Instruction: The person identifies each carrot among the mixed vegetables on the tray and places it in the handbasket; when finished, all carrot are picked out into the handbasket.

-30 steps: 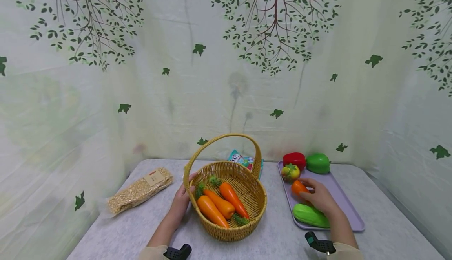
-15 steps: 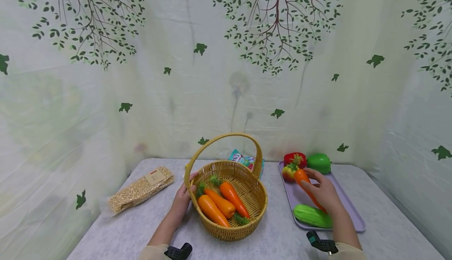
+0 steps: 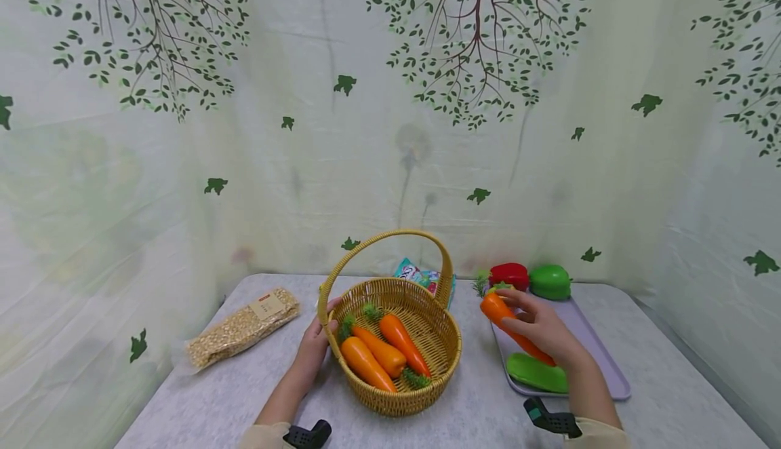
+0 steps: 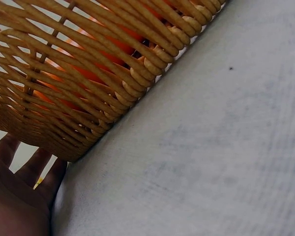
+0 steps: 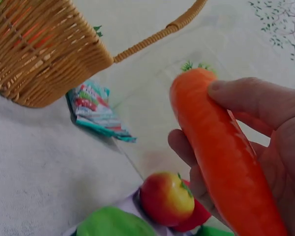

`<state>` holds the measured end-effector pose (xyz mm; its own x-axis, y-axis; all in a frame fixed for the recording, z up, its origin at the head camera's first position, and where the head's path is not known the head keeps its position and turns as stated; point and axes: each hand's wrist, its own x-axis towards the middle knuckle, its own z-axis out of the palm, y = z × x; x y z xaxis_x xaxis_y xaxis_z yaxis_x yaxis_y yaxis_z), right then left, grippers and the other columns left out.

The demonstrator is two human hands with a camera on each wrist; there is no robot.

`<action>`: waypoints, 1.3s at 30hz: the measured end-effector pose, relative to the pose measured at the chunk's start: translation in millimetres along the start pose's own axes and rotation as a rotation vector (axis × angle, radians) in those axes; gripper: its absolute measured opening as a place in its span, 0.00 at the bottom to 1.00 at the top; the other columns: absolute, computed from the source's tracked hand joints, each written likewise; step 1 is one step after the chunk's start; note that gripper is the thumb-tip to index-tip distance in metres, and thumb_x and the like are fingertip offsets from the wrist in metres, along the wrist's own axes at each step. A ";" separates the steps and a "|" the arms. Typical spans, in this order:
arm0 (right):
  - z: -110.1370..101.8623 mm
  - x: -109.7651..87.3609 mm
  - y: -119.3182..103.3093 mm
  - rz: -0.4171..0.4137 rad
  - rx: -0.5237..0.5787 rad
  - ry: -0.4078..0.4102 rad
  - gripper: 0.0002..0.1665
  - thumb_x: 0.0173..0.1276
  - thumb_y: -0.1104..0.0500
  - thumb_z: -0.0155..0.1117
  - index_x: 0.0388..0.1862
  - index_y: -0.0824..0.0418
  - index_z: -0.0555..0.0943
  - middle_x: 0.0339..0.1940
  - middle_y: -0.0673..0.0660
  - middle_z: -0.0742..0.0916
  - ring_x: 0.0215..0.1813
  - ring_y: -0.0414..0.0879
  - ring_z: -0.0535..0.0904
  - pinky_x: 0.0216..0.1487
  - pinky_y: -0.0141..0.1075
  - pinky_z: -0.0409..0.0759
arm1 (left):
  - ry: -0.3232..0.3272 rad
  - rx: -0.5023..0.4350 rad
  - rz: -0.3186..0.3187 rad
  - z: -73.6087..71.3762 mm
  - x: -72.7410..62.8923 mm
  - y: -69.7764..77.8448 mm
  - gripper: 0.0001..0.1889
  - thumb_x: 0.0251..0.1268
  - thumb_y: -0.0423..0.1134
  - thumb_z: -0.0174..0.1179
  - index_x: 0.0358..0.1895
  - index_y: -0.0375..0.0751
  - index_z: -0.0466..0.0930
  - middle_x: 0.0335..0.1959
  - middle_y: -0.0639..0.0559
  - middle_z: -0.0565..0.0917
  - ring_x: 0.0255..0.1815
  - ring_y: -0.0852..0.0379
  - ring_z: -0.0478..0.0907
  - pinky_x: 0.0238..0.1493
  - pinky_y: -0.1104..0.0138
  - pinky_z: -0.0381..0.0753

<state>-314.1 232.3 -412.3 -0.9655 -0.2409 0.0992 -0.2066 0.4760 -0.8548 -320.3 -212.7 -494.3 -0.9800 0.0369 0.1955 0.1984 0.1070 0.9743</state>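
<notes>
My right hand (image 3: 539, 327) holds an orange carrot (image 3: 509, 327) with a green leafy top, tilted over the left side of the purple tray (image 3: 592, 340). In the right wrist view the thumb presses the thick end of the carrot (image 5: 216, 142) and the fingers wrap behind it. My left hand (image 3: 313, 347) rests against the left side of a wicker basket (image 3: 396, 405) with a tall handle. Its fingers lie straight along the outer wall of the basket (image 4: 78, 78) in the left wrist view. Several carrots (image 3: 381, 350) lie inside the basket.
On the tray are a red bell pepper (image 3: 508, 275), a green bell pepper (image 3: 550, 282), a green cucumber-like vegetable (image 3: 535, 373) and a red-and-yellow round fruit (image 5: 164, 199). A bag of oats (image 3: 244, 330) lies left; a teal snack packet (image 3: 417, 272) sits behind the basket.
My right hand has taken the carrot up from the tray and moved it left, toward the tray's left edge. The left hand and basket have stayed in place.
</notes>
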 end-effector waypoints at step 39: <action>52.1 8.9 -42.3 -0.159 0.195 -0.302 0.29 0.72 0.54 0.62 0.71 0.51 0.71 0.69 0.63 0.75 0.58 0.62 0.82 0.51 0.41 0.83 | 0.011 0.018 0.008 0.4 -0.9 2.9 0.25 0.79 0.47 0.46 0.76 0.51 0.63 0.79 0.46 0.62 0.82 0.47 0.50 0.78 0.45 0.48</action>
<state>-305.7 165.9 -401.8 -0.8278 -0.5503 0.1090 -0.2880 0.2501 -0.9244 -318.8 -212.1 -491.7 -0.9784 0.0275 0.2049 0.2067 0.1242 0.9705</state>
